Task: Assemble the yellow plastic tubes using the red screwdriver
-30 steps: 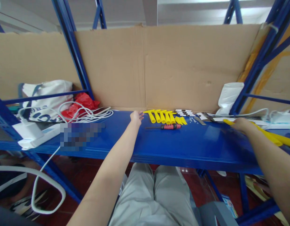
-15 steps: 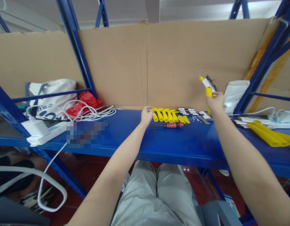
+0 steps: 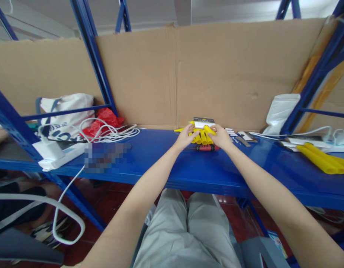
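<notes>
My right hand (image 3: 222, 137) is closed around a yellow tapered tube (image 3: 209, 130). A black-and-white printed card (image 3: 204, 122) is up against that tube, apparently in the same grip. My left hand (image 3: 185, 137) has its fingers spread beside the card's left end, close to a small yellow tip; whether it touches is unclear. Below and between the hands lies a row of yellow tubes (image 3: 201, 139), partly covered by them. A screwdriver with a red and black handle (image 3: 205, 147) lies in front of the row.
To the right are a small grey metal piece (image 3: 242, 141), a white pouch (image 3: 280, 113) and larger yellow tubes (image 3: 322, 159). A white cable coil (image 3: 113, 134), red plastic bag (image 3: 106, 121), cloth bag (image 3: 66, 111) and power strip (image 3: 63, 156) sit left. Cardboard (image 3: 138, 78) stands behind.
My right hand has come down and left with the yellow tube and card, to above the row. My left hand has shifted slightly right and spread its fingers.
</notes>
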`<state>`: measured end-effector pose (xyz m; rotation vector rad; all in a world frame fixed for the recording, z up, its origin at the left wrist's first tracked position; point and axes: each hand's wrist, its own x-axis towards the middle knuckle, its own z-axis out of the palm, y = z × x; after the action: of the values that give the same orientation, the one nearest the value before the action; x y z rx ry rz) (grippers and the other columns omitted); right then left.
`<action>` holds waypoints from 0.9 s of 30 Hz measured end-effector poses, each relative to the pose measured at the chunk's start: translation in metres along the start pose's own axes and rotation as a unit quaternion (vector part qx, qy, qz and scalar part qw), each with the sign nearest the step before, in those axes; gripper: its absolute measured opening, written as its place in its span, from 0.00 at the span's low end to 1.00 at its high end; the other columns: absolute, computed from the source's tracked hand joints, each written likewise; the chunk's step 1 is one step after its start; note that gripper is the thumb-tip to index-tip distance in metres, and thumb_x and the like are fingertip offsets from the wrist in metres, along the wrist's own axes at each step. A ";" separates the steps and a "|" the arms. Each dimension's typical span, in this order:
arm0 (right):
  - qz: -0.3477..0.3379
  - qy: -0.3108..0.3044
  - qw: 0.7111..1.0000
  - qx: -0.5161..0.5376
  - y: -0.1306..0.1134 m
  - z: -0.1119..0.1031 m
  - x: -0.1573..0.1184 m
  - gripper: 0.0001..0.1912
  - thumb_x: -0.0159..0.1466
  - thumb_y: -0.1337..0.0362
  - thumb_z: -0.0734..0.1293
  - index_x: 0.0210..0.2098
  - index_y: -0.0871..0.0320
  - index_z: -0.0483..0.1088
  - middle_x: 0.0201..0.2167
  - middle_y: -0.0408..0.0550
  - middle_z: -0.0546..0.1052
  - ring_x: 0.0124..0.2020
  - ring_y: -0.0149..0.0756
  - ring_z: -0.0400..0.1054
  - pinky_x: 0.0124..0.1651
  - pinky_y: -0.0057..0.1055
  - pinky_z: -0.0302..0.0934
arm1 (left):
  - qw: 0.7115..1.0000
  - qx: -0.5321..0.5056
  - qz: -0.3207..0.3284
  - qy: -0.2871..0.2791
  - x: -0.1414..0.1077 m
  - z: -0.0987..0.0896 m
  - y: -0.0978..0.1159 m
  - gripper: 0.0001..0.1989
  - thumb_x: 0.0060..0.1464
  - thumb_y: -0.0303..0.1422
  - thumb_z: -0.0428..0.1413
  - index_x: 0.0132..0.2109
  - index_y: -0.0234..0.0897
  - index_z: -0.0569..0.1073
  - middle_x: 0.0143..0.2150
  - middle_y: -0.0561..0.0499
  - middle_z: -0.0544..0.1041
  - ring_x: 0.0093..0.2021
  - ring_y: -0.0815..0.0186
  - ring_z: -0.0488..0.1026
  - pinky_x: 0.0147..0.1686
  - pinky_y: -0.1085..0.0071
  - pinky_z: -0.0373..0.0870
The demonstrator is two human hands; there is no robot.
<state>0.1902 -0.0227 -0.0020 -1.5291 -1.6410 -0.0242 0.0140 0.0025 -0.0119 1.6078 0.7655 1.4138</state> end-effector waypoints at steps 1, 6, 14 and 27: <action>-0.003 -0.001 1.000 0.001 -0.001 0.002 -0.001 0.15 0.55 0.66 0.67 0.43 0.57 0.70 0.41 0.52 0.80 0.44 0.45 0.74 0.49 0.40 0.65 | 1.000 -0.011 -0.013 -0.013 0.000 0.000 0.000 0.23 0.48 0.26 0.63 0.53 0.35 0.73 0.56 0.39 0.75 0.59 0.57 0.70 0.60 0.60 0.61; 0.012 0.001 1.000 0.003 -0.001 0.006 -0.001 0.24 0.55 0.66 0.67 0.52 0.58 0.66 0.43 0.55 0.79 0.45 0.47 0.74 0.50 0.41 0.65 | 0.998 -0.047 -0.027 -0.031 -0.001 -0.003 0.002 0.11 0.48 0.27 0.63 0.41 0.36 0.76 0.43 0.45 0.81 0.50 0.61 0.76 0.56 0.61 0.65; -0.011 0.013 0.999 0.039 -0.005 0.005 -0.002 0.29 0.54 0.65 0.68 0.56 0.57 0.65 0.42 0.52 0.80 0.47 0.47 0.74 0.50 0.42 0.66 | 0.993 -0.066 -0.076 -0.057 -0.007 -0.003 0.007 0.14 0.50 0.33 0.64 0.46 0.40 0.78 0.48 0.45 0.80 0.51 0.57 0.76 0.50 0.62 0.68; -0.057 -0.041 0.988 0.141 -0.024 0.005 -0.010 0.28 0.53 0.66 0.70 0.54 0.58 0.69 0.39 0.52 0.80 0.45 0.46 0.74 0.50 0.43 0.67 | 0.994 -0.067 -0.088 -0.025 -0.008 -0.002 0.005 0.12 0.53 0.40 0.62 0.39 0.38 0.80 0.42 0.46 0.82 0.45 0.60 0.76 0.38 0.71 0.70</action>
<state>0.1662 -0.0342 0.0020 -1.2350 -1.7136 0.2033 0.0098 -0.0063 -0.0117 1.4316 0.7485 1.2662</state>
